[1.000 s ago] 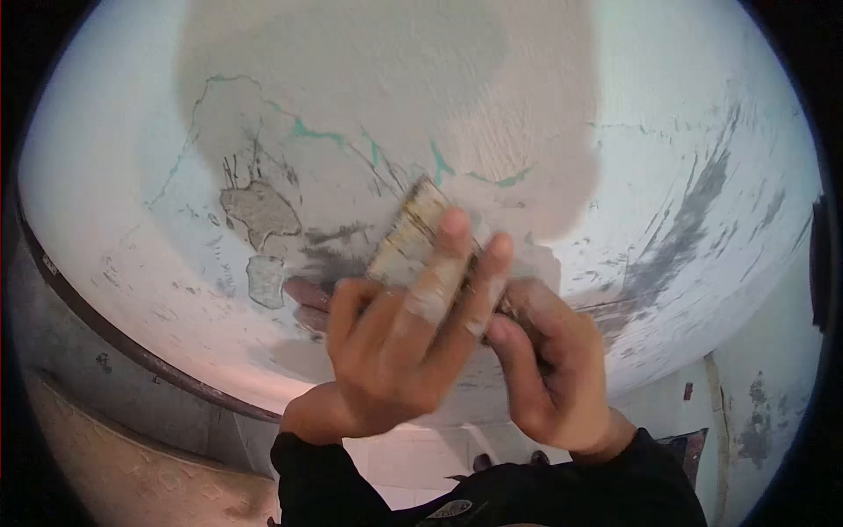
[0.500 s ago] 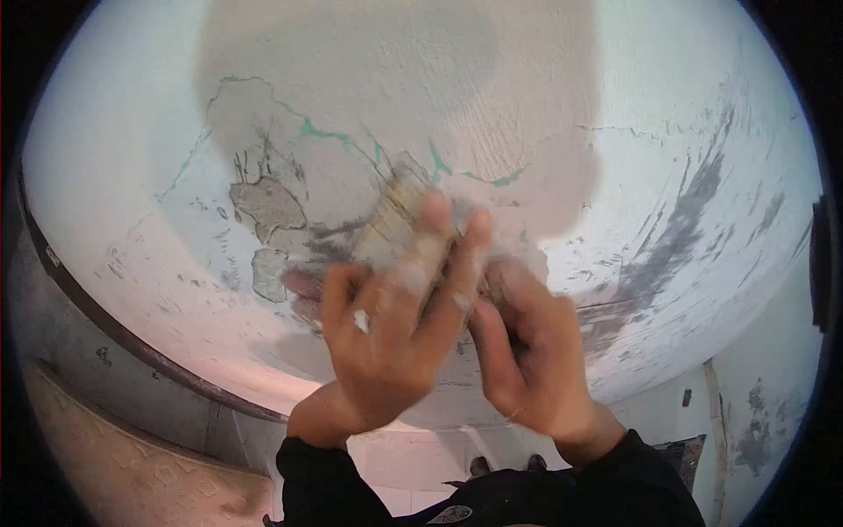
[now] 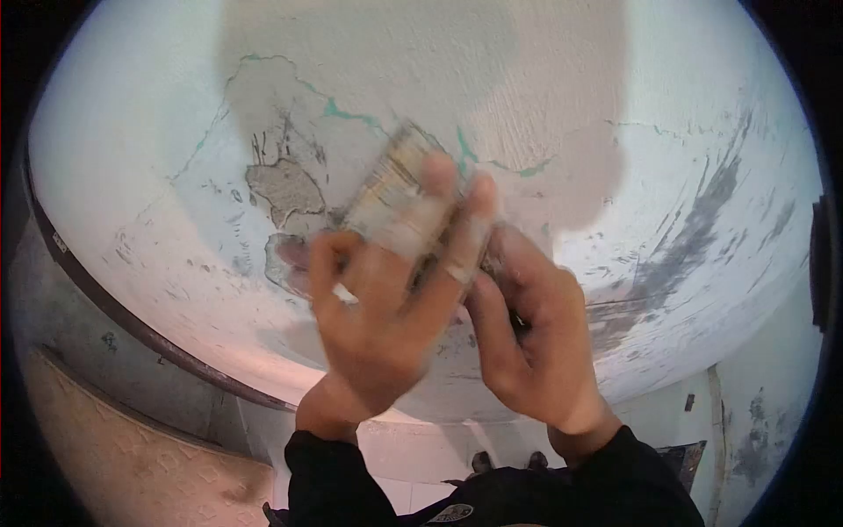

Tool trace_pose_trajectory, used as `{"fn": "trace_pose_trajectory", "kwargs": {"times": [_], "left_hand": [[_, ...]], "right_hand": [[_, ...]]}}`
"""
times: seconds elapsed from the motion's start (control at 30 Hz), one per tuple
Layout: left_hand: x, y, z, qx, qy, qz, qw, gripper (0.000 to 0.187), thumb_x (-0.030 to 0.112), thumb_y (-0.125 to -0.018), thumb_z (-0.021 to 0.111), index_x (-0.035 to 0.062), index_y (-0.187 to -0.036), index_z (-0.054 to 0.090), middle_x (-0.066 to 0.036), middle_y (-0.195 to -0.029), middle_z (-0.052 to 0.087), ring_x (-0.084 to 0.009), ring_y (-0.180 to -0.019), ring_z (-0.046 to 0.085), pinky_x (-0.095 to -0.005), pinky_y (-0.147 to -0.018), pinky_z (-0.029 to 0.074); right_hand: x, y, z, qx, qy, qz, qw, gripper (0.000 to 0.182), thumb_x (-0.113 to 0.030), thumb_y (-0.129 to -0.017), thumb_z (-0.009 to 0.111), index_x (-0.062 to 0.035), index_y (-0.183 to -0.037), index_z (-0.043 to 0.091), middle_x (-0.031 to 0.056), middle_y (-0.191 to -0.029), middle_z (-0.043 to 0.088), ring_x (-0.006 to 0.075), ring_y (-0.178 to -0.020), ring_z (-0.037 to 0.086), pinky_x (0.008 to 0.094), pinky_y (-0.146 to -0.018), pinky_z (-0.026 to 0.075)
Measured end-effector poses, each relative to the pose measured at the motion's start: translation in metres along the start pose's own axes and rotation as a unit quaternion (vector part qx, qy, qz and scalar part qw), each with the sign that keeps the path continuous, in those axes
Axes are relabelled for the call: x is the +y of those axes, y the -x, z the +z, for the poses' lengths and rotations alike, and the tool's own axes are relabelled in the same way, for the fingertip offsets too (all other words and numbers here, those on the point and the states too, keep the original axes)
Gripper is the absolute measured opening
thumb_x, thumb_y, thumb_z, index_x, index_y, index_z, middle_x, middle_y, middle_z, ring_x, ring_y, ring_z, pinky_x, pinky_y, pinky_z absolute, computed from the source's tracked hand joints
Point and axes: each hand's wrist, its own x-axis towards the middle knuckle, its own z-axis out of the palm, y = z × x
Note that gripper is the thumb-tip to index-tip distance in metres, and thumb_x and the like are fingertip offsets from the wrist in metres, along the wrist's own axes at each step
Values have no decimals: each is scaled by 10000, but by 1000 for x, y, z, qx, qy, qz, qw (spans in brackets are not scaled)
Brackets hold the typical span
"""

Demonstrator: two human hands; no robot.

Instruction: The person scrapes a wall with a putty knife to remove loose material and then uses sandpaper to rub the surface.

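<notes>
A wide, flat scraper [image 3: 386, 189], yellowish and grey with streaks, lies against the pale wall, its far corner pointing up and to the left. Across its face stretch two fingers of my left hand [image 3: 378, 299]; the other fingers are bent, and motion smears them. White dust or filler sticks to this hand. Low on the right, my right hand [image 3: 536, 334] is closed with thumb and fingers around the scraper's near end, which is mostly hidden. Both hands are close together, almost touching.
The wall [image 3: 544, 97] has a greenish crack [image 3: 351, 114], a chipped grey patch [image 3: 285, 189] and dark scuffs [image 3: 694, 224] on the right. Below are a patterned tan board [image 3: 149, 439], a dark edge strip [image 3: 158, 351] and shoes [image 3: 481, 462] on the floor.
Both hands and the scraper have shifted slightly up the wall and to the left along it. The camera view has also tilted a little. The grip looks the same.
</notes>
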Motion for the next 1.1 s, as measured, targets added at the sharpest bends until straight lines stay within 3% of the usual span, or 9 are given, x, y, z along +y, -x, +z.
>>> {"fn": "trace_pose_trajectory", "kwargs": {"times": [0.1,0.17,0.3,0.47,0.53,0.83,0.97,1.03,1.1], "left_hand": [[2,-6,-7,39,41,-45,997,469,95,-713,779,211,-1163,712,20,-1223,623,-135,-1068,608,-335,-908,497],[5,4,-12,-30,-5,2,1000,456,73,-715,764,203,-1150,720,21,-1232,625,-134,-1017,611,-330,-885,497],[-1,1,-13,-15,8,-12,1000,450,82,-714,756,209,-1144,723,30,-1273,624,-99,-1008,611,-275,-818,463],[-1,1,-6,-12,-19,-2,1000,430,148,-729,754,226,-1150,716,51,-1255,640,-68,-1032,608,-262,-805,464],[-3,-10,-10,13,-8,-37,999,430,146,-732,756,225,-1153,714,59,-1277,625,-82,-1039,606,-273,-816,476],[8,-3,-16,-33,7,-23,999,469,77,-723,763,203,-1172,714,26,-1267,628,-123,-1110,594,-292,-811,482],[0,-10,-4,26,-32,-9,999,457,67,-730,759,183,-1170,712,-32,-1210,642,-184,-1096,621,-321,-954,481],[-5,-17,0,52,29,-49,997,425,80,-750,747,182,-1162,714,-45,-1208,641,-177,-1061,640,-334,-1014,460],[-12,-15,-3,57,14,6,998,424,96,-754,744,188,-1167,710,-44,-1200,643,-169,-1032,648,-320,-944,501]], "right_hand": [[-8,-2,3,-24,34,10,999,100,-23,-913,568,0,-1004,534,221,-713,605,435,-618,608,419,-509,461],[-3,8,2,8,31,-15,999,94,-15,-911,566,-1,-995,528,218,-704,603,432,-614,610,418,-508,460],[1,4,10,0,-25,-6,1000,91,-6,-905,568,-4,-985,526,218,-714,606,431,-610,606,417,-502,455],[7,-7,9,-11,-21,0,1000,103,-10,-905,564,-7,-1002,529,224,-722,603,432,-626,601,424,-510,454],[5,-6,9,-15,-31,3,999,113,-11,-904,565,-7,-1011,528,229,-725,601,435,-632,598,426,-513,453],[-14,6,0,-8,47,10,999,127,-27,-910,546,16,-1022,505,246,-706,598,457,-627,591,457,-520,454],[-2,-5,8,-2,23,-9,1000,130,-36,-915,543,15,-1027,501,247,-695,596,464,-609,581,458,-517,452],[-6,-12,15,10,-21,-27,999,144,38,-948,477,73,-1080,524,97,-752,629,51,-639,542,217,-538,407],[-4,-6,13,5,8,-26,1000,192,29,-964,472,75,-1142,527,78,-783,629,43,-640,544,200,-535,404]]}}
